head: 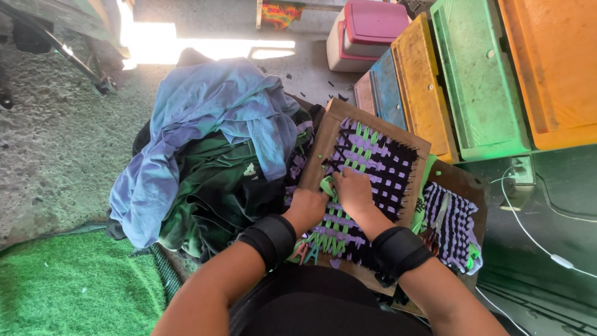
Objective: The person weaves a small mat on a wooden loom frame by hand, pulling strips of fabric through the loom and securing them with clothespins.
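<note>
On our lap, tilted away from us, rests the square wooden weaving frame (pixel 364 165) strung with purple, black and green fabric loops. Our left hand (pixel 306 208) sits at the frame's near-left edge, the fingers curled under so that we cannot tell whether they pinch anything. Our right hand (pixel 352 190) lies flat on the weave near the frame's middle, its fingers closed narrowly on a light green fabric loop (pixel 326 184). Both wrists carry black padded wrist bands (pixel 398 252). Left of the frame lies a heap of blue and dark green clothes (pixel 211 143); right of it, a finished purple-and-black woven mat (pixel 454 227) rests on a board. Beyond the frame stand orange, green and blue plastic crates (pixel 479 81). We judge the loop soft, light and stretchy, best pinched at its free end, while the frame is stiff and safest gripped by its wooden rim.
</note>
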